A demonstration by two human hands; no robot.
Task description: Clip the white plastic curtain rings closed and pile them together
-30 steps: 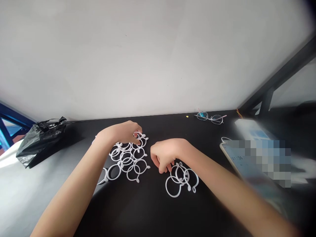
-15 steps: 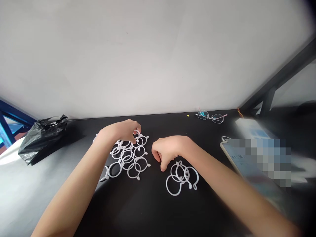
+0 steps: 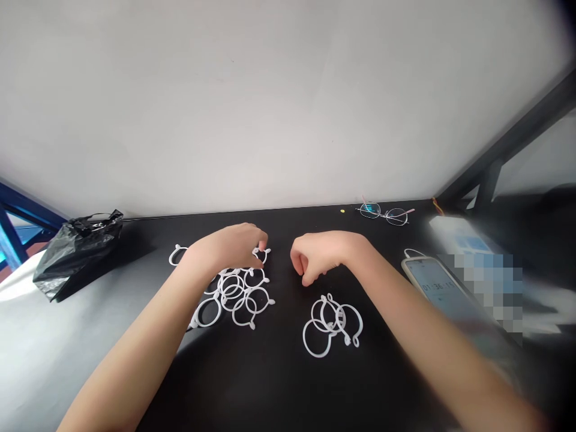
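Several white plastic rings lie in a loose pile (image 3: 238,294) on the black table (image 3: 279,384). My left hand (image 3: 231,247) rests over the far edge of that pile, and its fingertips pinch one white ring (image 3: 261,255). A smaller heap of white rings (image 3: 332,324) sits to the right. Above that heap, and apart from it, my right hand (image 3: 321,255) hovers with its fingers curled and nothing visible in it. One lone ring (image 3: 176,255) lies left of my left wrist.
A crumpled black plastic bag (image 3: 74,252) sits at the far left. Eyeglasses (image 3: 384,213) lie by the white wall at the back. A phone (image 3: 443,294) with a cable and a blurred box (image 3: 472,252) lie at the right.
My right hand has lifted off the small ring heap and moved up and right. My left hand has shifted slightly right with a ring in its fingertips.
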